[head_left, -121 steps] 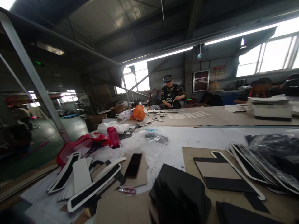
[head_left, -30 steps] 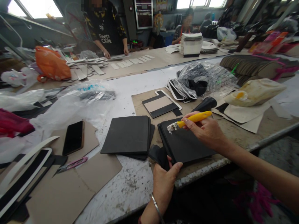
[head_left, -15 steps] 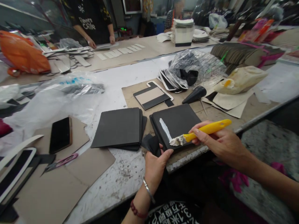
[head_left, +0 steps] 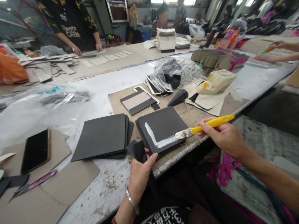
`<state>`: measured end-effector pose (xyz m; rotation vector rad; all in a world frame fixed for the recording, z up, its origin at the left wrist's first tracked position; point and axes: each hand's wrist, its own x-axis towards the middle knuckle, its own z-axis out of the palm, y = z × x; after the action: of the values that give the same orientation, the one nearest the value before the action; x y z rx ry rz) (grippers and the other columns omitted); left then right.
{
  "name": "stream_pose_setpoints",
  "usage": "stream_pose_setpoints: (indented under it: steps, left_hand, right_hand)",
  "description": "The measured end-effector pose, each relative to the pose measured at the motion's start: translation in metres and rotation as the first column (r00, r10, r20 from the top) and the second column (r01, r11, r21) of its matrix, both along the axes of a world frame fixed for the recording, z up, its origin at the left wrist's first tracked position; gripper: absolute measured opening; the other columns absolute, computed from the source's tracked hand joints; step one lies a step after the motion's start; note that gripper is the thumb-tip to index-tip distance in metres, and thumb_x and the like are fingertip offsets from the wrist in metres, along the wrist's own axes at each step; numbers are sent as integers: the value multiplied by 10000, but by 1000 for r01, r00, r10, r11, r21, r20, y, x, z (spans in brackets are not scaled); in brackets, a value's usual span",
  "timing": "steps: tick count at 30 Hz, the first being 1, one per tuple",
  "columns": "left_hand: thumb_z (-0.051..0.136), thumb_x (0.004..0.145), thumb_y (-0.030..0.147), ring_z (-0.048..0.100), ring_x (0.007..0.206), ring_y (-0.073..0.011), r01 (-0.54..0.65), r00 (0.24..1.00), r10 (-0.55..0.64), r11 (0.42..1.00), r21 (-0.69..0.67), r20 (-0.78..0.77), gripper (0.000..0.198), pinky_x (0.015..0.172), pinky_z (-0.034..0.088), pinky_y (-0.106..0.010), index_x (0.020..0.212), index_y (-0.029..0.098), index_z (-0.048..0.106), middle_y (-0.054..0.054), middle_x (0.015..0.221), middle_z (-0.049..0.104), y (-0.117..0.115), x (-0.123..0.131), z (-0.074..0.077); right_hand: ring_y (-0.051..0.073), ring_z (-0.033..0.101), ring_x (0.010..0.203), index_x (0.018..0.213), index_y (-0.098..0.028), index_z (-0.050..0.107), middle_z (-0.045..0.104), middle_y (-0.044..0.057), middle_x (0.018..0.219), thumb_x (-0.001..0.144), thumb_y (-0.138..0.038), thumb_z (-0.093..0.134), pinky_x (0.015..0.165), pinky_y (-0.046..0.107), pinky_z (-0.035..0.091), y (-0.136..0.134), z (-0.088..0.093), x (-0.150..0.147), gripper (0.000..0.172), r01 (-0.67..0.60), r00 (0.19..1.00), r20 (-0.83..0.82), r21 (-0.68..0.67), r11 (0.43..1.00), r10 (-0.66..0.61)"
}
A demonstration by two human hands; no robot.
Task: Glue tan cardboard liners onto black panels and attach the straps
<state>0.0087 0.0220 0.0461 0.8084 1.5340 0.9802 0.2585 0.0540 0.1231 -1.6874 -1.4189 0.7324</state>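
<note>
My right hand (head_left: 223,137) is closed around the yellow handle of a paintbrush (head_left: 205,126). Its white-coated bristles touch the top black panel (head_left: 163,124) of a stack at the table's front edge. A wet white L-shaped line (head_left: 153,138) runs down the panel's left side and along its near edge. My left hand (head_left: 141,169) grips a folded black strip of material (head_left: 139,151), the thumb resting by the panel's near left corner. Left of it lies a second stack of black panels (head_left: 102,135), slightly fanned.
A phone (head_left: 36,151) and pink-handled snips (head_left: 38,180) lie on beige sheets at left. Behind the panels are a beige-and-black piece (head_left: 137,101), a black cone (head_left: 177,97) and a stained cream container (head_left: 217,82). Other people work across the table and at far right.
The brush has moved right along the panel's near edge, turning the single white stroke into an L. My left hand keeps its grip on the strip. The view has shifted right.
</note>
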Motion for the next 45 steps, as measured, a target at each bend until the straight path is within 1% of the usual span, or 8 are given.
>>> stream_pose_setpoints:
  steps: [8, 12, 18, 25, 28, 35, 38, 45]
  left_hand:
    - [745, 598, 486, 472, 530, -110, 6, 998, -8, 999, -37, -59, 451, 556, 360, -241, 855, 181, 533, 57, 588, 521, 3, 2, 10]
    - [740, 610, 492, 452, 507, -107, -24, 997, 22, 999, -23, -70, 420, 538, 334, -232, 817, 180, 548, 67, 519, 501, 3, 5, 15]
    - [761, 582, 479, 430, 465, -100, -56, 996, 53, 998, -30, -70, 413, 514, 327, -235, 789, 184, 560, 68, 510, 497, 2, 7, 15]
    - [773, 555, 485, 435, 480, -97, -85, 995, 83, 996, -40, -49, 422, 532, 349, -227, 774, 183, 576, 67, 510, 498, 2, 7, 14]
    - [773, 554, 481, 446, 475, -106, -85, 996, 84, 996, -28, -39, 421, 536, 355, -241, 769, 179, 574, 61, 513, 509, 3, 8, 16]
    - [745, 606, 480, 448, 495, -104, -29, 999, 28, 999, -22, -28, 409, 539, 344, -227, 802, 183, 542, 72, 499, 491, 1, 6, 12]
    - [726, 632, 499, 460, 527, -110, 11, 999, -13, 999, -35, -53, 423, 563, 360, -236, 835, 184, 532, 64, 548, 497, 0, 3, 6]
    - [692, 662, 492, 464, 595, -116, 56, 993, -55, 998, 11, -101, 397, 608, 370, -252, 840, 184, 514, 39, 662, 503, 1, 0, -2]
  right_hand:
    - [186, 651, 637, 821, -201, 605, 665, 37, 701, 783, -557, 577, 670, 333, 568, 21, 9, 27, 359, 62, 997, 38, 99, 993, -66]
    - [176, 656, 656, 853, -198, 602, 666, 37, 789, 768, -549, 596, 669, 316, 568, 47, 9, 18, 362, -22, 998, -61, 149, 989, 31]
    - [175, 655, 763, 890, -188, 633, 649, 56, 949, 812, -507, 577, 739, 320, 550, 72, -10, 15, 333, -164, 986, -1, 196, 967, 168]
    - [152, 636, 644, 833, -180, 645, 662, 33, 755, 729, -562, 652, 623, 261, 551, 50, 15, 31, 396, -292, 955, -58, -16, 956, 290]
    - [148, 635, 648, 842, -173, 645, 662, 32, 752, 745, -556, 637, 637, 259, 545, 53, 24, 30, 395, -301, 953, -41, 15, 953, 301]
    - [146, 624, 733, 866, -170, 637, 643, 36, 861, 787, -494, 603, 717, 275, 531, 82, 0, 22, 334, -293, 954, -17, 176, 940, 300]
    - [142, 621, 719, 881, -170, 636, 657, 31, 826, 792, -478, 603, 711, 264, 521, 71, -2, 28, 323, -328, 944, -20, 82, 941, 330]
    - [174, 638, 716, 902, -156, 626, 671, 69, 809, 749, -595, 602, 691, 282, 521, 31, 19, 41, 465, -341, 940, -24, -121, 932, 341]
